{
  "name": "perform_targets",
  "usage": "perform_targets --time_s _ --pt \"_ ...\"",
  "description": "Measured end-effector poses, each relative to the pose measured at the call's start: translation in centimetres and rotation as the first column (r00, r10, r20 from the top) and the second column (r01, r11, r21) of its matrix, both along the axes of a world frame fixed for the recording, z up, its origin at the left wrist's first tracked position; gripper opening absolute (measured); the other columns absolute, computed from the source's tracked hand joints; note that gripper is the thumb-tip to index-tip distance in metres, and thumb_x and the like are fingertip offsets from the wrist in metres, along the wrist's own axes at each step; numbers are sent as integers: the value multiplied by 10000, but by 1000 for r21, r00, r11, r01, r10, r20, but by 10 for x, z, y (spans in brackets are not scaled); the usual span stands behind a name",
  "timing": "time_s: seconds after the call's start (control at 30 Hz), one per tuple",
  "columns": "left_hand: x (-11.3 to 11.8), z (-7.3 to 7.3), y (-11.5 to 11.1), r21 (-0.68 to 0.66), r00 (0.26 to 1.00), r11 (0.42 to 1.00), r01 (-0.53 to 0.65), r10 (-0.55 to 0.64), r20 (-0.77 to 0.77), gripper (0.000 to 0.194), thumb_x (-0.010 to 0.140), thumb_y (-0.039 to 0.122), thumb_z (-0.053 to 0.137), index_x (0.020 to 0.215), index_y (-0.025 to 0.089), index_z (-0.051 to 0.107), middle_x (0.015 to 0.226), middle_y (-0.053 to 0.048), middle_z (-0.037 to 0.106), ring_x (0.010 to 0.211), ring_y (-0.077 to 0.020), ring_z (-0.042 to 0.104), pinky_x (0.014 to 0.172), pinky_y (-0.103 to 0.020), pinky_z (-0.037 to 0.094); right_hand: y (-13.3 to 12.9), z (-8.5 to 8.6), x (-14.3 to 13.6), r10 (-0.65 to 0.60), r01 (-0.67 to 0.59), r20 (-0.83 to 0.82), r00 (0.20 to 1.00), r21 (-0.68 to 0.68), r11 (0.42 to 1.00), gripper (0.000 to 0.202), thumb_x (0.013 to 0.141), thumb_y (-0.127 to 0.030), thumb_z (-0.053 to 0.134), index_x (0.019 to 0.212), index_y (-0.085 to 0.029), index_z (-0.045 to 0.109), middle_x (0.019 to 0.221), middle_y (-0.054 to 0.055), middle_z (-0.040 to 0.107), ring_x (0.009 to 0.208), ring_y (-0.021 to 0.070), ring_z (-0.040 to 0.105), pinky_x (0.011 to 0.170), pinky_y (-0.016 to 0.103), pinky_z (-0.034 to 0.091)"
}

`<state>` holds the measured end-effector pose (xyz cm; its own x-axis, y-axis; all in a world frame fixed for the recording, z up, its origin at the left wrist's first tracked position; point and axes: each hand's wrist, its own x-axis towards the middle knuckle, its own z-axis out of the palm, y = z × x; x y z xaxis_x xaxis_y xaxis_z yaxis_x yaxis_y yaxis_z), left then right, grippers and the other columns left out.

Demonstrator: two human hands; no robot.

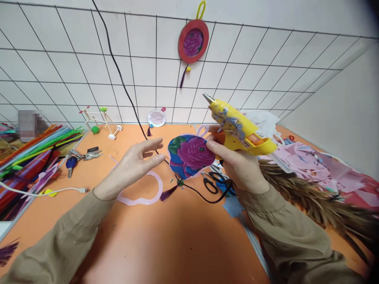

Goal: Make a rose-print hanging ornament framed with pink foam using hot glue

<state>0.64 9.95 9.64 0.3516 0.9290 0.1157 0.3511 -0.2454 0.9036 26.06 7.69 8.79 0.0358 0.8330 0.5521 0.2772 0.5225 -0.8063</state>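
My right hand (241,165) is wrapped round a yellow hot glue gun (233,122), its metal nozzle pointing up and left. The thumb of that hand also rests on the edge of a floral fabric pendant (192,156), a purple flower on blue. A pale loop tops the pendant; a green bead (180,182) and dark purple tassel (169,192) hang from it. Left of the pendant, my left hand (139,157) is open, fingers apart, holding nothing. Below it on the orange table (154,244) lies a pale pink wavy paper ring (160,185).
Black-handled scissors (211,185) and a black cord (118,71) lie close to the hands. Keys (71,162), a white cable (44,194) and colourful pipe cleaners (38,150) are at left. Pink paper scraps (314,163) and brown feathers (310,201) cover the right. A red-framed ornament (181,41) hangs on the wall grid.
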Motion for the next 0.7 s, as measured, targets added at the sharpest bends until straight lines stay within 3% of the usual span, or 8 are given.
perform_targets --time_s 0.1,0.2,0.23,0.33,0.5,0.7 --pt "15 -2 -2 -101 934 969 225 -185 305 713 742 510 788 1374 237 602 1335 -148 663 1228 -327 605 980 -420 484 -4 -4 -4 67 -65 35 997 -57 996 315 936 -418 603 1239 -330 588 909 15 653 920 247 690 716 404 602" --pt "31 -8 -6 -252 859 890 381 -240 452 475 696 510 826 1003 152 774 919 -117 773 829 -259 719 780 -372 559 -6 -8 -9 129 -122 50 990 -112 986 343 936 -443 595 1259 -327 585 929 33 667 907 256 694 677 393 608" --pt "37 -11 -8 -300 855 879 372 -198 480 395 697 484 833 874 135 780 809 -97 763 722 -220 705 726 -343 560 -5 -10 -11 142 -135 51 989 -125 983 355 934 -444 598 1269 -328 583 939 37 671 905 258 695 676 394 610" --pt "47 -16 -12 -348 819 896 275 -29 573 293 707 409 842 751 130 765 708 -53 741 611 -145 658 648 -263 537 -2 -12 -14 134 -127 44 990 -123 984 387 923 -436 616 1294 -336 567 981 40 677 924 265 693 719 417 615" --pt "46 -14 -12 -390 761 913 122 167 627 330 601 403 902 630 125 726 561 -17 678 488 -106 584 536 -222 503 -1 -6 -11 5 -4 38 999 -22 1000 314 954 -448 553 1246 -335 576 1106 49 670 979 261 674 804 448 603" --pt "34 -14 -7 -434 736 898 75 244 632 300 611 356 891 721 116 750 613 -51 715 535 -163 644 565 -277 541 -20 8 -10 58 -54 190 980 -24 998 225 934 -423 604 1130 -314 622 1103 64 681 1017 281 660 814 453 590"
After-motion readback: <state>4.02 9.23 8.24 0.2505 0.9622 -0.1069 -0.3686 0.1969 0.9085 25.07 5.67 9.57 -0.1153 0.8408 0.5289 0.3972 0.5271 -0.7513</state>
